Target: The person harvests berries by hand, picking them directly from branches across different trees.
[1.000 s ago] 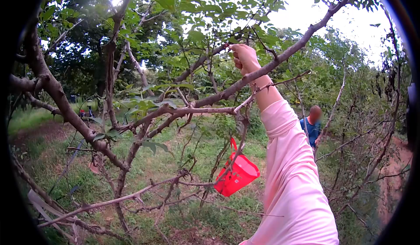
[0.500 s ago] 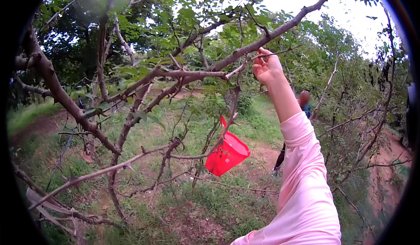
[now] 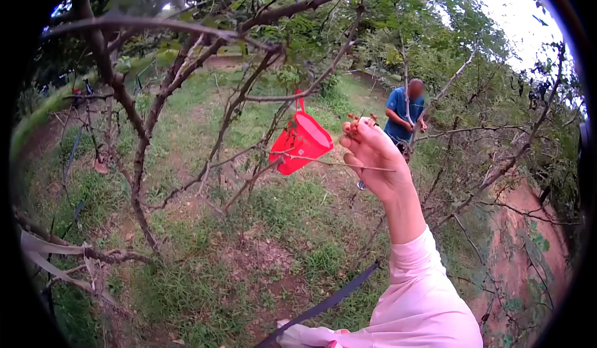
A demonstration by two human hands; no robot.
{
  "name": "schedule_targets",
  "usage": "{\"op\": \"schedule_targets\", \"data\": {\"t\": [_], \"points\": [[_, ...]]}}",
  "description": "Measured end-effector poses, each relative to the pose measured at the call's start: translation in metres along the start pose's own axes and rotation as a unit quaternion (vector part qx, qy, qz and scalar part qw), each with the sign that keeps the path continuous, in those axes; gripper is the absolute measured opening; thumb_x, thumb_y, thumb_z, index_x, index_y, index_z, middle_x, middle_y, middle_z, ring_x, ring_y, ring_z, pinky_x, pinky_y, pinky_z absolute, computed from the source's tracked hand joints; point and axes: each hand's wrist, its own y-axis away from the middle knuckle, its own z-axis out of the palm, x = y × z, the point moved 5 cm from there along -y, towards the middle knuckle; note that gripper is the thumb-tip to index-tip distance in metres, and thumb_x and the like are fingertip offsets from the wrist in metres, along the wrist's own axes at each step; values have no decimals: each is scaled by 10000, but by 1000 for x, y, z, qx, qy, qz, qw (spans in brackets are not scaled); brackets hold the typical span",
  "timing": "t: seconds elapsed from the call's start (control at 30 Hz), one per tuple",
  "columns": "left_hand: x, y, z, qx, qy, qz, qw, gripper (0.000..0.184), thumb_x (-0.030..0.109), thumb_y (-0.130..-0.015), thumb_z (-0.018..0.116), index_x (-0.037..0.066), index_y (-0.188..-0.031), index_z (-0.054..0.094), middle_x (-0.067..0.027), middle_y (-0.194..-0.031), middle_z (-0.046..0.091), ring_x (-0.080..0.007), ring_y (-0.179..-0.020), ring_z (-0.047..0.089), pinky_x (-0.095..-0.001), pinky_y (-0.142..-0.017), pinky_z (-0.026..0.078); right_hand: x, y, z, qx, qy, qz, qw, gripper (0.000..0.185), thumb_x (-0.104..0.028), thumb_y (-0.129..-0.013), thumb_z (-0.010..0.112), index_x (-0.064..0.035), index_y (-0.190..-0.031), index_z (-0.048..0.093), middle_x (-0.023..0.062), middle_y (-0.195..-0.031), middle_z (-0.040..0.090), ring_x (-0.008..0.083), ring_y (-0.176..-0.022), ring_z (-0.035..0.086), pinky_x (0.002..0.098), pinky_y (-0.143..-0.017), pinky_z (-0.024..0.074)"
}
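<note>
My right hand (image 3: pixel 376 155) is raised in the middle right of the view, its pink sleeve (image 3: pixel 429 304) running up from the bottom edge. Its fingers pinch a small cluster of reddish-brown berries (image 3: pixel 360 122) at the fingertips. A thin twig (image 3: pixel 336 163) passes in front of the palm. Just left of the hand, a red bucket (image 3: pixel 303 144) hangs tilted in the tree by its handle, its mouth toward the upper right; its contents cannot be made out. My left hand is out of view.
Thorny branches (image 3: pixel 142 161) cross the left and top. Behind my hand stands a person in a blue shirt (image 3: pixel 398 112) among more branches. A dark strap (image 3: pixel 329 301) runs across the bottom. Grass covers the ground, with a reddish dirt path (image 3: pixel 522 242) at right.
My right hand has come down from the upper branch and now holds the berry cluster. The view has tilted downward, and the person behind shows more fully.
</note>
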Motion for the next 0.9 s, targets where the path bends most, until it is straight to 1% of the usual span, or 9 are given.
{"op": "schedule_targets", "data": {"t": [0.1,0.17,0.23,0.3,0.37,0.47,0.57,0.63,0.9], "points": [[-12,21,23,-5,-92,2,996,133,176,-982,532,55,-1030,563,-8,-815,521,-92,-679,453,-207,-560,382,43,48,12,-30,57,93,994,160,-172,-921,630,-74,-1030,567,31,-951,613,147,-800,604,244,-566,424],[-18,16,14,-61,-69,26,995,192,138,-993,488,8,-1099,584,-25,-768,493,-99,-609,456,-212,-498,386,83,78,20,-69,68,134,986,160,-183,-915,633,-66,-994,558,69,-969,596,144,-787,600,252,-544,424],[-21,23,14,-73,-138,62,986,262,200,-1016,471,15,-1149,598,-35,-772,552,-76,-588,455,-206,-490,334,117,106,33,-136,49,183,973,175,-196,-913,631,-54,-973,547,93,-952,561,141,-715,578,241,-494,409],[-25,37,33,-35,-151,91,984,224,162,-1006,487,-20,-1081,593,-2,-701,430,-65,-560,367,-202,-479,277,139,128,39,-181,-101,221,953,175,-191,-917,621,-42,-958,538,99,-921,532,133,-660,547,230,-460,392],[-27,48,25,-33,-146,103,983,222,156,-1007,482,-16,-1090,594,-3,-712,449,-63,-567,378,-205,-480,272,145,147,39,-160,-201,216,942,169,-182,-919,610,-33,-928,529,85,-857,482,114,-575,486,216,-411,358],[-41,53,12,-18,-156,119,980,219,148,-1007,480,-14,-1098,596,1,-719,459,-60,-574,382,-202,-487,276,162,178,23,-153,-74,253,952,135,-146,-916,615,-38,-913,533,97,-916,519,96,-595,488,199,-456,354],[-60,68,6,0,-209,120,971,234,164,-1007,494,-6,-1128,599,19,-747,463,-47,-598,371,-195,-513,285,196,225,21,-218,110,371,896,98,-120,-914,646,-53,-935,578,54,-984,592,69,-697,551,201,-525,372],[-76,76,-2,-11,-253,123,960,254,180,-1010,498,-3,-1155,598,28,-772,469,-40,-620,372,-192,-527,287,219,256,28,-237,128,436,859,90,-101,-916,647,-59,-971,589,22,-965,600,57,-734,555,204,-574,411],[-112,131,-87,126,-253,164,945,297,246,-1011,513,27,-1176,626,50,-831,525,-20,-657,375,-179,-565,280,288,405,50,-341,85,532,770,123,-82,-915,657,-42,-976,558,13,-978,624,44,-782,562,211,-631,466]]}}
